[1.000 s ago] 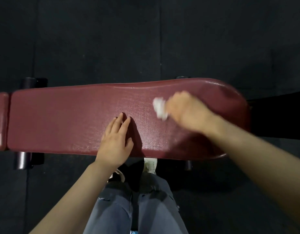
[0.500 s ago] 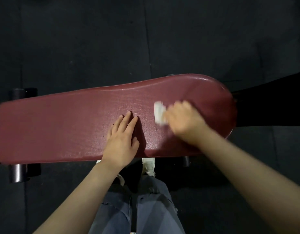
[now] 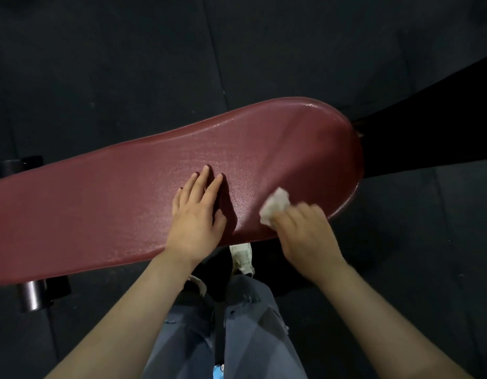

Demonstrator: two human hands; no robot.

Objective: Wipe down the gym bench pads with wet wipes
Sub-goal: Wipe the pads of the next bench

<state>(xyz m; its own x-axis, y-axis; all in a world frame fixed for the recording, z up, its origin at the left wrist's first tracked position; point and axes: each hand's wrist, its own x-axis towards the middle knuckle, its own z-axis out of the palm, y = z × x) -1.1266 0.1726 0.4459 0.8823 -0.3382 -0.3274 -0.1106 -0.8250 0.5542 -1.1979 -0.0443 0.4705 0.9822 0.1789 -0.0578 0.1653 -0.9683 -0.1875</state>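
Dark rubber flooring (image 3: 127,64) fills the background, and across it a long maroon bench pad (image 3: 100,209) runs from the left edge to a rounded end at the right, with a black cylindrical frame piece (image 3: 31,295) under its near left side. On the middle of the pad the left hand (image 3: 197,214) lies flat, palm down with fingers straight and pointing far, holding nothing. Just right of it, at the pad's near edge, the right hand (image 3: 305,236) has curled fingers bunched round a crumpled white wet wipe (image 3: 275,205) pressed on the pad, above grey jeans (image 3: 236,337) and a pale shoe (image 3: 242,257).
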